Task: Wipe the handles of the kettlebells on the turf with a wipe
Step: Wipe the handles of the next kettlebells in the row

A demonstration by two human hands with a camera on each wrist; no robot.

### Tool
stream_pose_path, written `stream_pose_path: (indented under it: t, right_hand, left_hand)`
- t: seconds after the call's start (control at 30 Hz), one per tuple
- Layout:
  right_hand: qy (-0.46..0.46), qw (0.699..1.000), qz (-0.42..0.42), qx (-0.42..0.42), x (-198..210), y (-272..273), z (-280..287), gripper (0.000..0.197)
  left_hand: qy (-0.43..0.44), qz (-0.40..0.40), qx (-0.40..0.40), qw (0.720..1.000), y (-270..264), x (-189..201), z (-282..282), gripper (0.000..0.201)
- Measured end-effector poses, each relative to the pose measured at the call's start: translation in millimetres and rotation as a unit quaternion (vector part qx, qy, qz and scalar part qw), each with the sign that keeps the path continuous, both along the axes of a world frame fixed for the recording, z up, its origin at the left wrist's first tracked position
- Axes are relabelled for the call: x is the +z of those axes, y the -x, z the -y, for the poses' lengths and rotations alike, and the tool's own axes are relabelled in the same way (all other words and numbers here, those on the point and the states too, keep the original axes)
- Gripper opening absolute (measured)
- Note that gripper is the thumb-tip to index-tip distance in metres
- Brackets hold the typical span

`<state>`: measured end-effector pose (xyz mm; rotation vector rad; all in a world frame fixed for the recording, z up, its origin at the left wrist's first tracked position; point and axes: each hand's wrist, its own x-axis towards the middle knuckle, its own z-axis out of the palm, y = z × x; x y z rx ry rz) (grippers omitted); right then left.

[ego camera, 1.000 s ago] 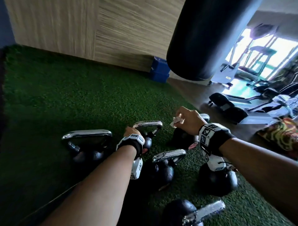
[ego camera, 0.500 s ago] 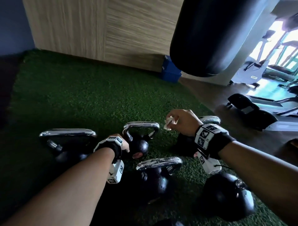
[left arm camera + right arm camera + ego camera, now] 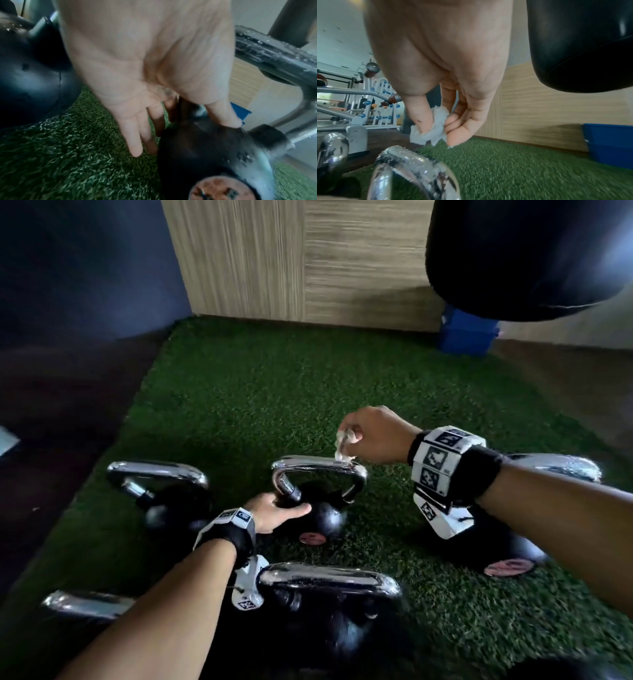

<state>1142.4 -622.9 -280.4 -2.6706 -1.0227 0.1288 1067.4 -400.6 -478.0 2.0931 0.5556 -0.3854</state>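
Note:
Several black kettlebells with chrome handles stand on the green turf. My left hand rests on the ball of the middle kettlebell, thumb across its top. The left wrist view shows that hand with straight fingers along the ball's side. My right hand hovers over the right end of this kettlebell's handle and pinches a crumpled white wipe, whose lower end touches the handle. Thumb and fingers of this hand pinch the wipe just above the wet handle.
More kettlebells stand close around: one at the left, one in front, one under my right wrist. A black punching bag hangs at the upper right. A blue box sits by the wood-panel wall.
My right hand has carried the wipe left from the right kettlebell to the middle one's handle. My left hand has moved onto that kettlebell's ball. The view has swung left and closer.

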Motion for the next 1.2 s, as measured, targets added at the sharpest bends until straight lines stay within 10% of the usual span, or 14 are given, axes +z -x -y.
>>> stream_pose_path:
  t: [0.57,1.2]
  right_hand:
    - [-0.152,0.987,-0.044,-0.028,-41,-1,-13,0.013]
    - [-0.078,0.995,-0.024,-0.055,-38,16,-11,0.015]
  left_hand:
    - [-0.059,-0.013,0.065,0.996,-14,16,18,0.084]
    - [0.047,-0.01,0.088,0.995,-15,9,16,0.075]
